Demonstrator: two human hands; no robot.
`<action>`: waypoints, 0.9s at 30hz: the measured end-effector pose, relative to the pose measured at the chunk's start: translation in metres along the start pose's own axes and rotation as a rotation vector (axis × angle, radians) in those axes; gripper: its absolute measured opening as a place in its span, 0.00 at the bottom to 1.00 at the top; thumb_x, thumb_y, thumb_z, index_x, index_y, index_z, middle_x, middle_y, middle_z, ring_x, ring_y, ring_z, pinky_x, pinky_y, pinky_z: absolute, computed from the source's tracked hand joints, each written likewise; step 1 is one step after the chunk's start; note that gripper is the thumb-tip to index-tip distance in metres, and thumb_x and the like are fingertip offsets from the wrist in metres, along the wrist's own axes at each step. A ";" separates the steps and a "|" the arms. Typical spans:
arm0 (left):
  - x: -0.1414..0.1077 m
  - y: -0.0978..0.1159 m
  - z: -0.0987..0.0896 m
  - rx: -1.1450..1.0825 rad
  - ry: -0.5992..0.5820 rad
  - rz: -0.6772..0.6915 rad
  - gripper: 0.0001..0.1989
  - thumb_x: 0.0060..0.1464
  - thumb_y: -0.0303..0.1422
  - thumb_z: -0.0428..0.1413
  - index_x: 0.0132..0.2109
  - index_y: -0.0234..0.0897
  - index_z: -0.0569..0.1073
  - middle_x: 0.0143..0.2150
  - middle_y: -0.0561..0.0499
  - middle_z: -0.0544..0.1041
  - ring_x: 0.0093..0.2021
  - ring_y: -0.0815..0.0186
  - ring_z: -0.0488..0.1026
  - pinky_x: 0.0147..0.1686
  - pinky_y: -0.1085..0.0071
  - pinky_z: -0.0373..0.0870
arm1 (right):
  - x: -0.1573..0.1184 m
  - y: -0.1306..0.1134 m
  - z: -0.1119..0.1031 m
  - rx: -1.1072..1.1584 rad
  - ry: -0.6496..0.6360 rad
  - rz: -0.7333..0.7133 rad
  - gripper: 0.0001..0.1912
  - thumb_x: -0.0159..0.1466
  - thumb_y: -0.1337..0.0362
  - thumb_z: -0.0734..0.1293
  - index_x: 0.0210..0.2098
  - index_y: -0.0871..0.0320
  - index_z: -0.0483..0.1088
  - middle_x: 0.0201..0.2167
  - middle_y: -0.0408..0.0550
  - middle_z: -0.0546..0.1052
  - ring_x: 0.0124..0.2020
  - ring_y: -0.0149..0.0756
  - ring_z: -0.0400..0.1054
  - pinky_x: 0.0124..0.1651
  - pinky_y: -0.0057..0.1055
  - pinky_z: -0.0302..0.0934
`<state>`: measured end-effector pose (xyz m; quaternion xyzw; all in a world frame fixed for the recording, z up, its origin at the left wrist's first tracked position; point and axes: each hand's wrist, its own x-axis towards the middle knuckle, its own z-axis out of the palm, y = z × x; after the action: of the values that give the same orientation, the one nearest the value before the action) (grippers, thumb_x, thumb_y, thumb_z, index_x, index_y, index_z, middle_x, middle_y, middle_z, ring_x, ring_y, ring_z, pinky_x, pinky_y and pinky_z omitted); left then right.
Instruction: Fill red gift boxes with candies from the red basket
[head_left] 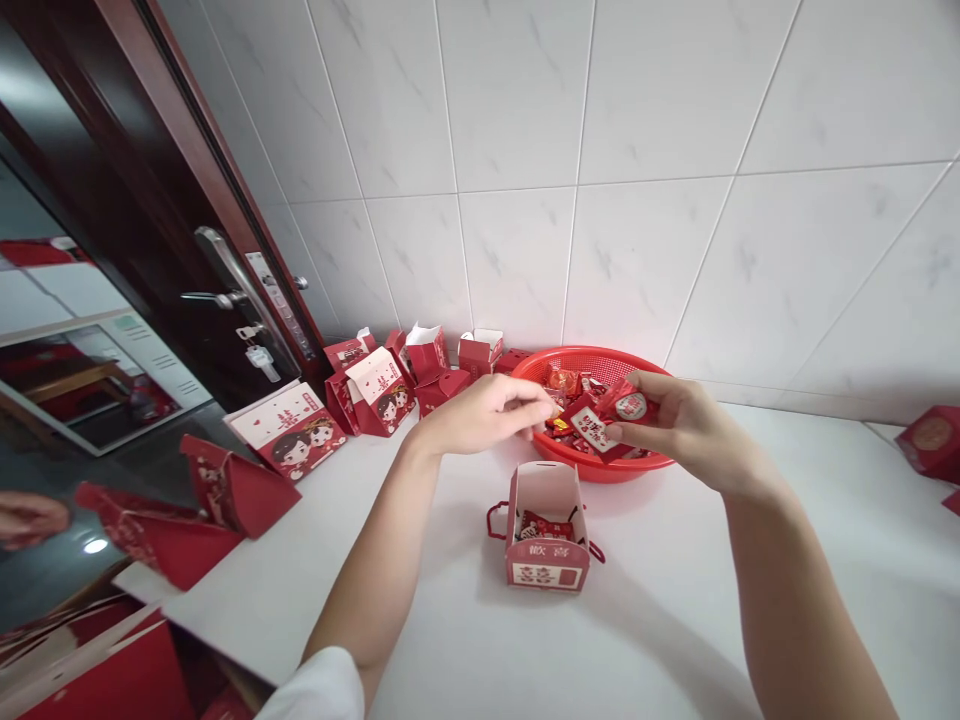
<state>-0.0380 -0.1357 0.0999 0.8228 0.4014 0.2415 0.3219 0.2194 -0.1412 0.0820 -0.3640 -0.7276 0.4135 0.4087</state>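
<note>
My right hand point(675, 420) pinches red candy packets point(591, 428) with white printed labels above the right side of a red plastic basket point(622, 472). Wrapped candies point(564, 380) fill the basket. Over its left rim is my left hand point(499, 408), fingers drawn together and pointing right; whatever lies at the fingertips is too small to make out. In front of the basket stands an open red-and-white gift box point(545, 570) with dark red cord handles. Several wrapped candies point(541, 527) lie inside it.
Red gift boxes, some open and some folded shut point(379, 390), line the wall at the left. Folded boxes point(240, 485) stand along the table's left edge. Another person's hand point(30, 518) shows at far left, near a dark door point(172, 200). A red box point(930, 443) sits far right.
</note>
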 end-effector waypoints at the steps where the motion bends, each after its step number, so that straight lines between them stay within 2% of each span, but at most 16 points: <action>1: 0.005 0.000 0.002 -0.060 0.062 0.029 0.15 0.64 0.43 0.56 0.43 0.35 0.79 0.40 0.48 0.81 0.40 0.64 0.78 0.43 0.67 0.72 | 0.001 0.001 0.001 0.003 -0.003 -0.002 0.14 0.58 0.57 0.78 0.31 0.56 0.72 0.26 0.42 0.72 0.27 0.35 0.67 0.28 0.33 0.63; 3: 0.014 0.003 0.007 -0.151 0.149 0.071 0.15 0.60 0.43 0.61 0.44 0.35 0.78 0.42 0.48 0.81 0.42 0.63 0.78 0.45 0.66 0.73 | 0.002 0.001 0.003 0.038 -0.007 -0.012 0.13 0.58 0.58 0.78 0.30 0.56 0.71 0.26 0.41 0.71 0.27 0.33 0.65 0.28 0.31 0.61; 6: 0.021 0.006 0.013 -0.175 0.224 0.094 0.16 0.53 0.42 0.67 0.43 0.35 0.79 0.42 0.48 0.81 0.44 0.62 0.77 0.46 0.66 0.73 | 0.003 0.001 0.006 0.144 -0.032 -0.014 0.13 0.58 0.58 0.78 0.36 0.57 0.74 0.33 0.46 0.77 0.34 0.38 0.71 0.35 0.34 0.68; 8: 0.022 0.006 0.014 -0.180 0.191 0.105 0.15 0.53 0.42 0.67 0.42 0.35 0.79 0.41 0.48 0.81 0.44 0.63 0.77 0.46 0.66 0.73 | 0.003 0.001 0.008 0.190 -0.027 -0.002 0.16 0.58 0.57 0.79 0.39 0.57 0.75 0.37 0.49 0.79 0.38 0.43 0.74 0.39 0.38 0.71; 11: 0.019 0.006 0.016 -0.225 0.102 0.121 0.14 0.57 0.43 0.65 0.37 0.35 0.79 0.35 0.51 0.79 0.37 0.66 0.74 0.39 0.69 0.71 | 0.004 0.004 0.011 0.205 0.017 0.015 0.15 0.58 0.57 0.79 0.38 0.56 0.74 0.34 0.49 0.79 0.37 0.44 0.75 0.38 0.39 0.71; 14: 0.016 0.006 0.019 -0.264 0.150 0.121 0.16 0.57 0.44 0.64 0.34 0.34 0.77 0.33 0.52 0.76 0.34 0.68 0.73 0.36 0.71 0.70 | 0.005 0.005 0.015 0.223 0.015 0.023 0.16 0.57 0.56 0.80 0.36 0.56 0.73 0.33 0.48 0.78 0.37 0.44 0.75 0.38 0.39 0.71; 18: 0.015 0.007 0.022 -0.341 0.235 0.134 0.16 0.57 0.44 0.65 0.35 0.34 0.77 0.34 0.51 0.77 0.36 0.67 0.75 0.38 0.70 0.72 | 0.006 0.003 0.016 0.283 -0.013 0.025 0.19 0.55 0.57 0.81 0.41 0.57 0.76 0.36 0.49 0.80 0.37 0.41 0.74 0.38 0.36 0.70; 24: 0.012 0.006 0.025 -0.428 0.284 0.141 0.14 0.55 0.42 0.66 0.35 0.34 0.78 0.34 0.52 0.77 0.34 0.69 0.73 0.36 0.72 0.71 | 0.004 0.004 0.014 0.325 -0.008 0.019 0.18 0.56 0.59 0.82 0.42 0.56 0.77 0.35 0.48 0.81 0.35 0.39 0.74 0.36 0.34 0.69; 27: 0.009 0.003 0.024 -0.466 0.267 0.119 0.11 0.55 0.38 0.66 0.38 0.34 0.78 0.35 0.52 0.77 0.35 0.68 0.74 0.37 0.72 0.71 | 0.004 0.005 0.017 0.332 0.012 -0.007 0.15 0.56 0.60 0.81 0.38 0.56 0.77 0.34 0.47 0.81 0.36 0.38 0.74 0.38 0.34 0.70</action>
<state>-0.0160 -0.1373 0.0871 0.7094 0.3250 0.4521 0.4323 0.2034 -0.1408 0.0734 -0.2917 -0.6479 0.5245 0.4691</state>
